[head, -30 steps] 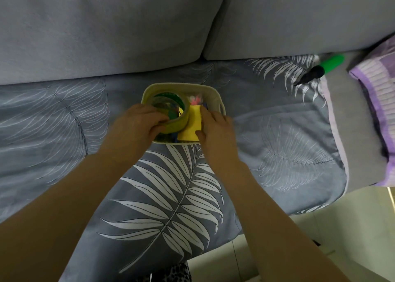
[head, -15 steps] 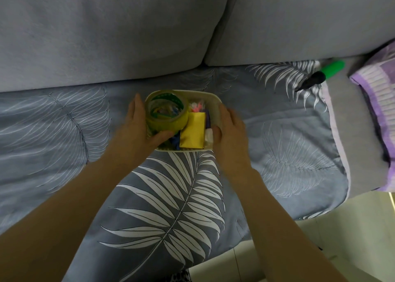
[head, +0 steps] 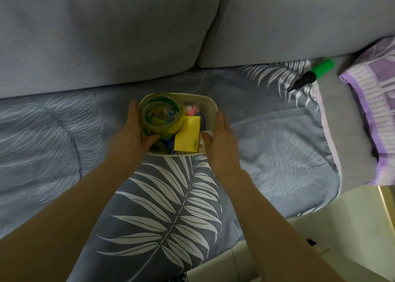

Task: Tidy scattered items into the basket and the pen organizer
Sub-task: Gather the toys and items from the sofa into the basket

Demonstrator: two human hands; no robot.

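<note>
A small cream basket (head: 210,107) sits on the sofa seat in the middle of the head view. Inside it lie a roll of clear tape with a green core (head: 161,116), a yellow pad (head: 187,136) and some small pink items (head: 192,108). My left hand (head: 132,138) grips the basket's left side, with the thumb hooked over the rim under the tape roll. My right hand (head: 221,140) grips the right side, its thumb over the rim. A green marker with a black cap (head: 311,74) lies far right on the seat.
A grey leaf-print cover (head: 166,213) spreads over the seat, with grey back cushions (head: 106,29) behind. A purple patterned cloth (head: 376,110) lies at the right edge. Pale floor (head: 320,228) shows at the lower right.
My hands left the tape roll and yellow pad, which now rest in the basket, and moved out to grip the basket's two sides.
</note>
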